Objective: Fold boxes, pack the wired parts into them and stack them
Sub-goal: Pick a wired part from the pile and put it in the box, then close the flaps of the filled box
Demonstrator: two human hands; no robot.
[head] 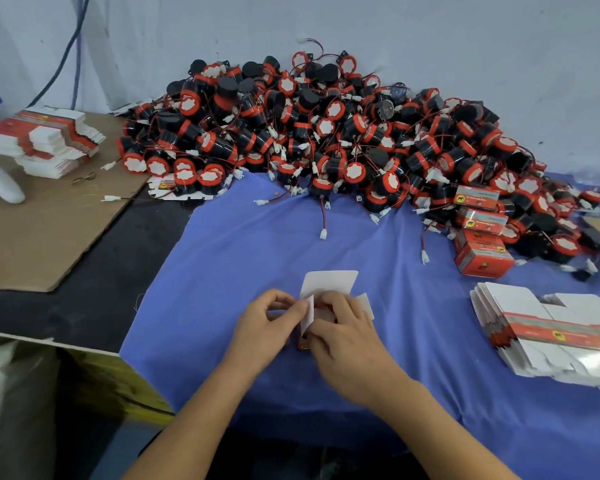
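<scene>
Bare blue cloth [257, 244] lies open before me up to the heap of wired parts [326, 133], loose leads [323, 233] trailing onto it; flat box blanks [551, 327] crowd my right.

My bench sits right up against a pale greyish wall [465, 46] with little dark scuffs on it, and a blue cable [72, 50] hangs down it at the far left. The tabletop [118, 271] itself is dark, nearly black, but most of what's in front of me is covered by a blue-purple cloth [257, 244], a bit creased. Left of that lies a big flat sheet of brown cardboard [49, 233]. Down at my near left there's an open cardboard carton [118, 375], one flap up. Light's soft and even, shadows pretty faint.
</scene>
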